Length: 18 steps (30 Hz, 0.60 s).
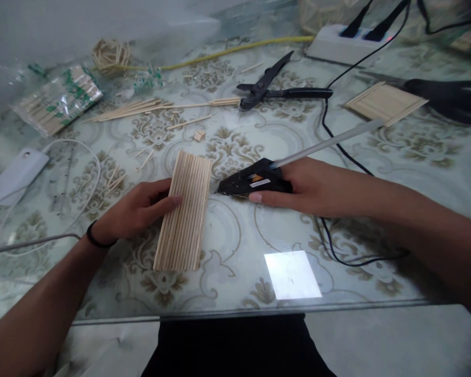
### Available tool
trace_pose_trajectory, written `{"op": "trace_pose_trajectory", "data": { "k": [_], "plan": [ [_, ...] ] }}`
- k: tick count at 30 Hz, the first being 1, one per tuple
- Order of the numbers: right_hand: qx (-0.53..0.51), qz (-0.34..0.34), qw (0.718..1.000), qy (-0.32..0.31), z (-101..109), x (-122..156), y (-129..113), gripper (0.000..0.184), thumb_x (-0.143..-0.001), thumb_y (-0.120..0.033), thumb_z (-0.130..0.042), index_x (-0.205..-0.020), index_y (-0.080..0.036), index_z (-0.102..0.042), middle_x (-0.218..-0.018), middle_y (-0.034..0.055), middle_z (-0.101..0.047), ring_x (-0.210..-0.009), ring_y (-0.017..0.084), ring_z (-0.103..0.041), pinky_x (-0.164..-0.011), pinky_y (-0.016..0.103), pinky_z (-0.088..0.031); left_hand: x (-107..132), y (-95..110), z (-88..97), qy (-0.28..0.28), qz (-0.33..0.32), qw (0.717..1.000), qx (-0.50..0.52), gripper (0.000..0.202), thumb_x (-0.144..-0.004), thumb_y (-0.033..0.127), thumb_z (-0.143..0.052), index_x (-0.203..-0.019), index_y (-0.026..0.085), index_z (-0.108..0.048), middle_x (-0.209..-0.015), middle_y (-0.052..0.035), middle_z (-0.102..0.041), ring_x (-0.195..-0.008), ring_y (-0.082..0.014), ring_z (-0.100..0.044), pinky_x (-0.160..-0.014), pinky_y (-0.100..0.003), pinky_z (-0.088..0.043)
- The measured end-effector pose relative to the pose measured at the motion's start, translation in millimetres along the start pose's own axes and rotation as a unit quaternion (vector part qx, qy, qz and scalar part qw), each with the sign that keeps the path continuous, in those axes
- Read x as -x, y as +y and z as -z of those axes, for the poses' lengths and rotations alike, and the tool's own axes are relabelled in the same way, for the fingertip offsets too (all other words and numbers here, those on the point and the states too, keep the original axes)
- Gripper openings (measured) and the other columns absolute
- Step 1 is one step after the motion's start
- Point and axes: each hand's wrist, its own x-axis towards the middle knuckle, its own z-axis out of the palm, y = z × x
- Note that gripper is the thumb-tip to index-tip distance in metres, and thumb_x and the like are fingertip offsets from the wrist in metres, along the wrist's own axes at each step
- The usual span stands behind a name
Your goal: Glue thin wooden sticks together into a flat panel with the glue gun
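Observation:
A flat panel of thin wooden sticks glued side by side lies on the glass-topped table in front of me. My left hand rests at its left edge, fingers stretched out and a fingertip pressing on the panel. My right hand is wrapped round a black glue gun with a clear glue stick poking from its back. The nozzle points left and nearly touches the panel's right edge near the top.
Black cutting pliers, loose wooden sticks, a second stick panel, a bag of sticks, a white power strip and a stick ball lie farther back. The gun's black cord loops under my right arm. The table edge is near me.

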Motion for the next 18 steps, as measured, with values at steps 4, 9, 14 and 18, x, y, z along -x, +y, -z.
{"op": "trace_pose_trajectory", "data": {
  "k": [4,9,14,18],
  "plan": [
    [0.007,-0.033,0.999,-0.021,1.1,-0.2,-3.7,0.079,-0.092,-0.085,-0.044,-0.106,-0.015,-0.075,-0.074,0.0021,-0.065,-0.061,0.007,-0.049,-0.06,0.022,-0.035,-0.8,-0.3,-0.9,0.001,0.002,1.0,0.003,0.043,-0.102,0.055,-0.055,-0.1,0.016,-0.071,-0.085,-0.0003,-0.068,-0.074,-0.012,-0.057,-0.066,-0.021,-0.048],
    [0.021,-0.062,0.997,-0.039,1.9,0.4,-6.6,0.086,-0.091,-0.09,-0.038,-0.11,-0.014,-0.074,-0.077,0.0031,-0.066,-0.063,0.006,-0.051,-0.061,0.023,-0.039,-0.7,-1.1,-0.9,-0.001,0.008,1.0,0.009,0.045,-0.102,0.057,-0.056,-0.102,0.016,-0.071,-0.089,-0.001,-0.069,-0.077,-0.0127,-0.058,-0.069,-0.021,-0.049],
    [0.019,-0.06,0.997,-0.034,0.7,0.3,-5.8,0.087,-0.09,-0.09,-0.037,-0.11,-0.014,-0.075,-0.079,0.003,-0.067,-0.064,0.006,-0.052,-0.062,0.022,-0.041,0.6,0.4,0.0,-0.003,0.013,1.0,0.007,0.046,-0.102,0.058,-0.055,-0.104,0.015,-0.072,-0.091,-0.0019,-0.07,-0.079,-0.0136,-0.059,-0.07,-0.022,-0.05],
    [0.022,-0.047,0.998,-0.028,0.5,-0.3,-3.2,0.088,-0.09,-0.091,-0.037,-0.11,-0.014,-0.075,-0.078,0.0029,-0.067,-0.062,0.006,-0.05,-0.06,0.021,-0.04,0.8,3.9,-0.4,0.001,0.017,1.0,0.009,0.042,-0.102,0.053,-0.056,-0.107,0.014,-0.073,-0.091,-0.0008,-0.07,-0.08,-0.0127,-0.059,-0.07,-0.021,-0.049]
  ]
}}
